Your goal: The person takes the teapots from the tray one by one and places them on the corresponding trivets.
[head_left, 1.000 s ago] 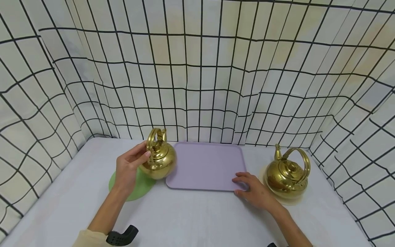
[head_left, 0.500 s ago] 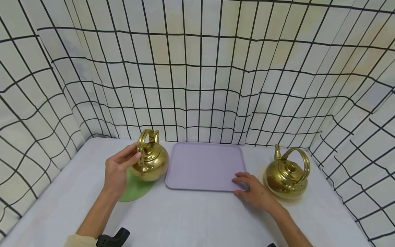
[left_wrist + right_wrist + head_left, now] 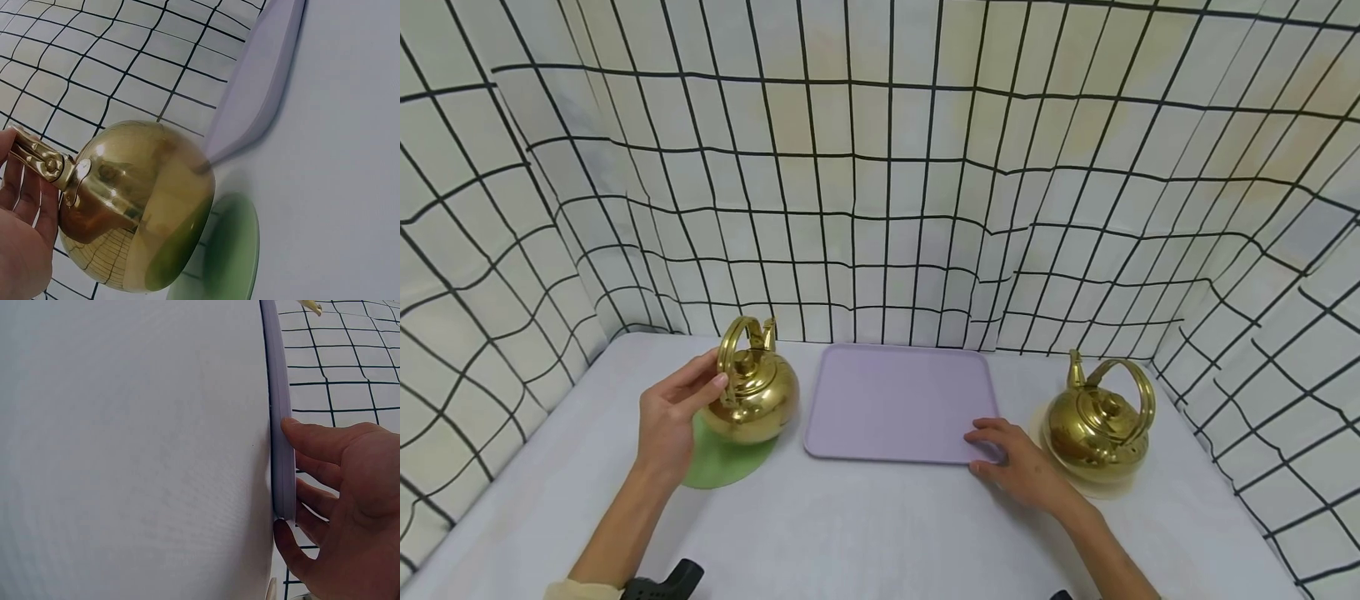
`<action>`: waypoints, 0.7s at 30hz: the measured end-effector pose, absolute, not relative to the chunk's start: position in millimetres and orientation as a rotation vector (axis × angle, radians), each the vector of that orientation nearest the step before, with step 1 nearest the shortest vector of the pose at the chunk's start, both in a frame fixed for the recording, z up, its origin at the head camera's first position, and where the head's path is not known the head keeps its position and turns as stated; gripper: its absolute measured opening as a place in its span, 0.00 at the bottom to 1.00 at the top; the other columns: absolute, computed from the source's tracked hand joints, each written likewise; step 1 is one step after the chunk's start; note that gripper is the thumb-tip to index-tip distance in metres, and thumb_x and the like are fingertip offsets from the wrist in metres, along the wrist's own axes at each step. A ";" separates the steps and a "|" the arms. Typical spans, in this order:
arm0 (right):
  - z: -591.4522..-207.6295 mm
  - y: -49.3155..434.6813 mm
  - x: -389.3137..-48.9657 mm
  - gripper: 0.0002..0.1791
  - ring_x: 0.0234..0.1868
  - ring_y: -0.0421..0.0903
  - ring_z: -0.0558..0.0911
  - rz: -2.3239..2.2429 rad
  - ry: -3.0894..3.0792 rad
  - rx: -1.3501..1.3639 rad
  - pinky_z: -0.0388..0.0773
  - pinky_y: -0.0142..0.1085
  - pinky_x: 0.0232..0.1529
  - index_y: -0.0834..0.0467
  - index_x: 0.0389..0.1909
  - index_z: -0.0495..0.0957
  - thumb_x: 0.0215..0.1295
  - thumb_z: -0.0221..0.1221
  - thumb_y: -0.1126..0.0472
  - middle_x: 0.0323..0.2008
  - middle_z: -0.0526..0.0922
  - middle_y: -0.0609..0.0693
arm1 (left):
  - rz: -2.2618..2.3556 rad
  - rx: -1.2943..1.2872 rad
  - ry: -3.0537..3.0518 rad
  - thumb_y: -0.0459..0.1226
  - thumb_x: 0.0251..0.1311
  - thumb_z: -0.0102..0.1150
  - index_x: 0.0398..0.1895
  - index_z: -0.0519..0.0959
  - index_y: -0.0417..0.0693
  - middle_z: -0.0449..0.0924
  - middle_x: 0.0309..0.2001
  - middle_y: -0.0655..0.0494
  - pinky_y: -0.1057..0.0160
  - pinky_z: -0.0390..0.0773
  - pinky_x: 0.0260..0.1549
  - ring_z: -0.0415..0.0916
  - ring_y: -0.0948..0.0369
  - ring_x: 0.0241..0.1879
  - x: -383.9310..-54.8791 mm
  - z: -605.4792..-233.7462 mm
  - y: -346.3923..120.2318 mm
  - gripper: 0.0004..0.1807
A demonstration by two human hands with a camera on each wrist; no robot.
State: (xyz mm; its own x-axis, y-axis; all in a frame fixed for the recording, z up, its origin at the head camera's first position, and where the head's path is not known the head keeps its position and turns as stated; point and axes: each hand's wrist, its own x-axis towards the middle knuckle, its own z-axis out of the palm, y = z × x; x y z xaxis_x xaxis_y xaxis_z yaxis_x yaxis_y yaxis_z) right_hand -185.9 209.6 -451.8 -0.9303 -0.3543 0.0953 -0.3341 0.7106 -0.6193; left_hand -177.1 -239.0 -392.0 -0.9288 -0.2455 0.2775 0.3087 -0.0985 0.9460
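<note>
My left hand (image 3: 667, 417) grips the upright handle of a brass kettle (image 3: 758, 398) between thumb and fingers. The kettle is over a green round mat (image 3: 730, 458); in the left wrist view its rounded body (image 3: 140, 206) appears slightly raised and tilted. My right hand (image 3: 1018, 467) rests at the near right corner of a lilac rectangular tray (image 3: 898, 400). In the right wrist view its thumb touches the tray's rim (image 3: 282, 381), and the other fingers lie loosely around the corner.
A second brass kettle (image 3: 1097, 433) stands on a pale round mat (image 3: 1108, 490) right of the tray. White cloth covers the table (image 3: 865, 533). Cloth walls with a black grid (image 3: 887, 192) enclose the back and both sides.
My left hand has carried the brass kettle leftward and slightly lower, from near the tray's left edge to over the green mat. The right hand and tray have stayed put.
</note>
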 end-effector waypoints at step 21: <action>-449.6 209.9 -185.2 0.19 0.72 0.68 0.72 -1.028 2.871 -0.585 0.67 0.64 0.73 0.56 0.57 0.83 0.66 0.69 0.60 0.68 0.77 0.61 | -2.127 -0.063 -1.667 0.21 0.67 0.59 0.61 0.82 0.37 0.91 0.46 0.64 0.76 0.80 0.51 0.86 0.68 0.46 -163.9 -399.5 -251.6 0.20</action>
